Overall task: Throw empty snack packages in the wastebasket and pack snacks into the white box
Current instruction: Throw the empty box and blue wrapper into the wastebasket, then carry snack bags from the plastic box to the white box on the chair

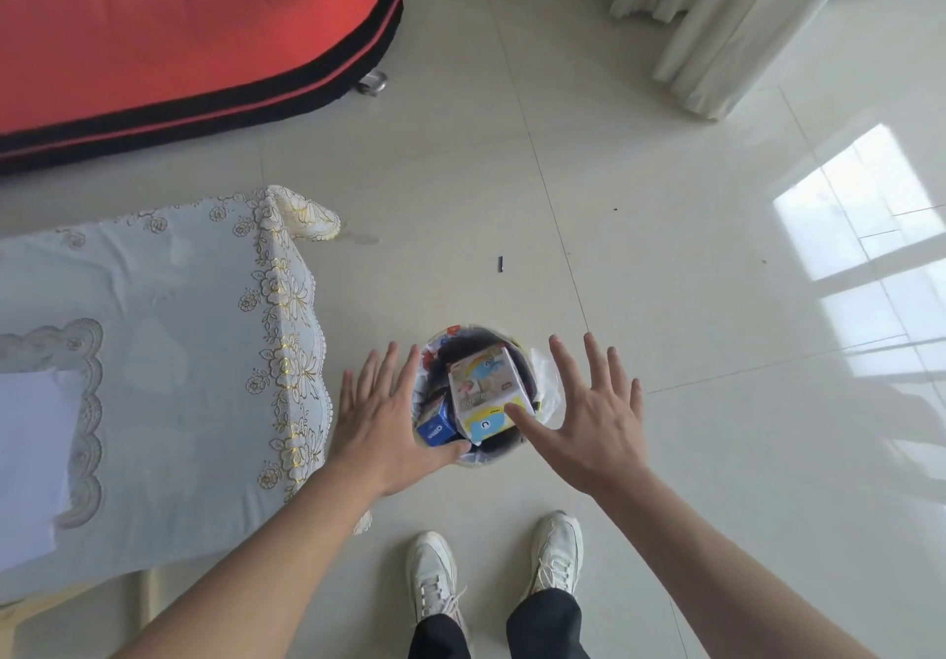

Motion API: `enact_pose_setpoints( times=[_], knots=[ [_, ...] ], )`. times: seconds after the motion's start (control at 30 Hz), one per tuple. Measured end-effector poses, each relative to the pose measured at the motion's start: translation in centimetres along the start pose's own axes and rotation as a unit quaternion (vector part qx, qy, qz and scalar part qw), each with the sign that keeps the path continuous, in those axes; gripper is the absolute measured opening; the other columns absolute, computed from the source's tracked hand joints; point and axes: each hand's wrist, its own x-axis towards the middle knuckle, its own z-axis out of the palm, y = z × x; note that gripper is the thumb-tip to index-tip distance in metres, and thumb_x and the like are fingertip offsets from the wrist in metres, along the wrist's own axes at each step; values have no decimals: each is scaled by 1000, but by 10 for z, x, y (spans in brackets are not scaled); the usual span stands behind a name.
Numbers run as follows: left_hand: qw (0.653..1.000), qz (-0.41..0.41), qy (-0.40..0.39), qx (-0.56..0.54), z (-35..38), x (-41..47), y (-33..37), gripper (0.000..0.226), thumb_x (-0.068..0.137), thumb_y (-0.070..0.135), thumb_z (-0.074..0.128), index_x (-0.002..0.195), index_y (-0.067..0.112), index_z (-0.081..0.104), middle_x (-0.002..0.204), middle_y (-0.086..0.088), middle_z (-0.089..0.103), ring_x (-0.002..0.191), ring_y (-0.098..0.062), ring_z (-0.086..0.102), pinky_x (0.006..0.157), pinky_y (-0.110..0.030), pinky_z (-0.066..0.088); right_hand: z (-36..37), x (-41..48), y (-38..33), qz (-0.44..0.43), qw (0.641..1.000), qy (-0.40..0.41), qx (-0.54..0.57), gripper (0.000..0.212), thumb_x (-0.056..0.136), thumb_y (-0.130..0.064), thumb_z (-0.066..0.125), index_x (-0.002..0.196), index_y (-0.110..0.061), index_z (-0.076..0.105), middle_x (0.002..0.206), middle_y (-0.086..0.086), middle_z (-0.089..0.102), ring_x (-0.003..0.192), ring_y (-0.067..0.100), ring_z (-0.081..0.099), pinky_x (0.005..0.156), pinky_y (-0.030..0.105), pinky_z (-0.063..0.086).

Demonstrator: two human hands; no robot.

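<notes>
Fingers of left hand [381, 418] and right hand [594, 418] splay wide, holding nothing, flanking the wastebasket [546, 386] on glossy pale tiles [665, 300]; lace-clothed table [179, 351] at nine o'clock; curtain [716, 18] at one o'clock.

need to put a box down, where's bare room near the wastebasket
Bare floor right of the wastebasket, toward the curtain; tablecloth between lace edge and white item. Crowded: wastebasket full of boxes, left hand and right hand flanking it.
</notes>
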Motion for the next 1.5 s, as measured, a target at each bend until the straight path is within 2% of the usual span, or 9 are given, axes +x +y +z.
enact_pose_setpoints(
  times=[0.23, 0.37, 0.4, 0.53, 0.8, 1.1, 1.2, 1.37, 1.5],
  knots=[
    [998, 40, 47, 32, -94, -44, 31, 115, 74, 92, 33, 162, 31, -10, 171, 4, -10, 157, -18, -13, 127, -42, -8, -93, -22, -28, -41, 998, 50, -23, 86, 88, -79, 34, 159, -38, 10, 168, -1, 10, 156, 24, 4, 126, 46, 9],
    [995, 56, 76, 42, -164, -76, 59, 101, 82, 86, 25, 162, 33, -8, 171, 4, -8, 157, -16, -10, 128, -40, -5, -163, -46, -45, -44, 995, 76, -49, 90, 82, -79, 11, 159, -34, 15, 167, 0, 18, 155, 25, 10, 125, 43, 12],
    [994, 60, 84, 39, -183, -85, 67, 99, 84, 84, 26, 162, 34, -7, 171, 5, -7, 157, -16, -10, 128, -40, -4, -182, -53, -49, -46, 994, 84, -53, 88, 83, -77, 11, 159, -33, 16, 167, 1, 19, 154, 26, 11, 125, 43, 12],
    [991, 77, 106, 33, -250, -127, 102, 87, 94, 76, 30, 163, 34, -3, 172, 3, -4, 158, -17, -7, 128, -39, -3, -251, -85, -61, -52, 993, 94, -58, 69, 97, -60, 29, 159, -32, 15, 167, 2, 19, 154, 27, 11, 125, 43, 12],
    [987, 99, 120, 44, -338, -192, 164, 79, 97, 73, 24, 163, 31, 13, 171, 0, 11, 157, -19, 7, 128, -40, 6, -349, -159, -61, -49, 986, 147, -59, 68, 96, -60, 30, 158, -34, 17, 166, 2, 20, 154, 29, 13, 123, 47, 14],
    [962, 222, 139, 79, -400, -212, 242, 73, 100, 66, 27, 163, 31, 16, 170, -2, 14, 157, -21, 10, 127, -41, 9, -410, -242, -31, 52, 979, 184, -64, 70, 97, -66, 29, 159, -36, 13, 168, 2, 12, 155, 29, 5, 123, 53, 10],
    [951, 266, 131, 88, -407, -226, 255, 70, 101, 61, 30, 163, 30, 15, 171, -1, 12, 157, -20, 8, 127, -41, 8, -418, -271, -31, 95, 972, 208, -50, 67, 98, -59, 31, 159, -34, 16, 167, 3, 17, 154, 28, 11, 123, 49, 14],
    [926, 337, 122, 115, -407, -251, 265, 72, 100, 63, 31, 162, 29, 16, 171, -1, 13, 157, -21, 10, 126, -40, 10, -415, -328, -38, 155, 950, 268, -30, 59, 97, -50, 38, 151, -28, 34, 151, -1, 42, 140, 23, 34, 112, 38, 31],
    [899, 403, 115, 129, -397, -273, 275, 71, 101, 63, 31, 162, 31, 17, 170, 0, 16, 156, -21, 13, 126, -39, 11, -397, -375, -40, 218, 934, 284, -18, 58, 97, -49, 39, 150, -27, 36, 148, -1, 45, 139, 23, 35, 111, 37, 32]
  ],
)
